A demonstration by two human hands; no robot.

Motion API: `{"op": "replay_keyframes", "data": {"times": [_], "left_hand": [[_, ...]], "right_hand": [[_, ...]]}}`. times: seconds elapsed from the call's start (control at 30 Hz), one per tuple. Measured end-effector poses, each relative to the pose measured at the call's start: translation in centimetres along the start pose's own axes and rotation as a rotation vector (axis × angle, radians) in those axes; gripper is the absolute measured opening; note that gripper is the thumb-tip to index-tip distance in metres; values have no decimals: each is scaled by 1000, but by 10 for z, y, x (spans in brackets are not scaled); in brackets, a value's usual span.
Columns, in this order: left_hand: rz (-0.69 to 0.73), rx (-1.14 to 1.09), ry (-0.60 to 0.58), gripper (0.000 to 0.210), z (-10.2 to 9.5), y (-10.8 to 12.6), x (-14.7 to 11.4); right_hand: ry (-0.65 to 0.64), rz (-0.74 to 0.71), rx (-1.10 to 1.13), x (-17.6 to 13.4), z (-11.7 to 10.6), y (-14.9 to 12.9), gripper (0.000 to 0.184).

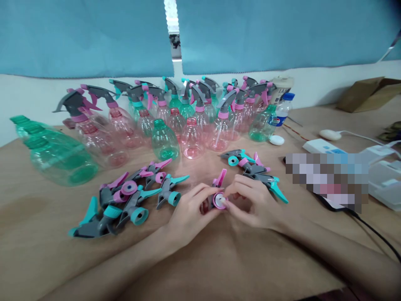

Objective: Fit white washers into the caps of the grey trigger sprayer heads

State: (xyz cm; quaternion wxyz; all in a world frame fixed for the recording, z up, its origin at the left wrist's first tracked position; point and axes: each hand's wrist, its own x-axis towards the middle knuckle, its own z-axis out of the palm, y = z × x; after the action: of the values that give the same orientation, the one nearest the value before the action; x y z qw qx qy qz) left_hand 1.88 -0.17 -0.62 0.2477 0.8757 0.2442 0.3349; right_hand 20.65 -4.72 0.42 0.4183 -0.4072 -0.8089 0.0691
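My left hand (194, 211) is closed around a trigger spray head with a pink trigger (221, 178). Its pink collar (214, 202) faces up toward me. A white washer (220, 201) sits in the collar's mouth, and the thumb and fingertips of my right hand (255, 200) pinch at its right edge. Loose grey spray heads with pink or turquoise parts lie left of my hands, among them one with a turquoise collar (139, 216). Several more rest behind my right hand, including one with a turquoise trigger (278, 191).
Clear pink bottles and green bottles stand at the back, some capped with spray heads; an open green bottle (165, 142) is in front. Green bottles (62, 159) are at far left. To the right are a pixelated phone (328, 179), a white power strip (324, 147) and a cardboard box (360, 95).
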Motion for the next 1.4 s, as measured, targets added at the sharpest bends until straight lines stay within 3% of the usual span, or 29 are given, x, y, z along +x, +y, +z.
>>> {"op": "replay_keyframes", "data": {"times": [0.3, 0.53, 0.77, 1.4], "left_hand": [[-28, 15, -51, 24, 0, -2, -2], [16, 74, -36, 36, -1, -2, -4], [33, 108, -61, 34, 0, -4, -4], [31, 167, -84, 39, 4, -6, -3]], "right_hand": [[-125, 26, -37, 0, -2, 0, 19], [-166, 139, -42, 2, -3, -2, 16], [-213, 179, -41, 2, -4, 0, 12], [-99, 316, -39, -2, 12, -7, 12]]}}
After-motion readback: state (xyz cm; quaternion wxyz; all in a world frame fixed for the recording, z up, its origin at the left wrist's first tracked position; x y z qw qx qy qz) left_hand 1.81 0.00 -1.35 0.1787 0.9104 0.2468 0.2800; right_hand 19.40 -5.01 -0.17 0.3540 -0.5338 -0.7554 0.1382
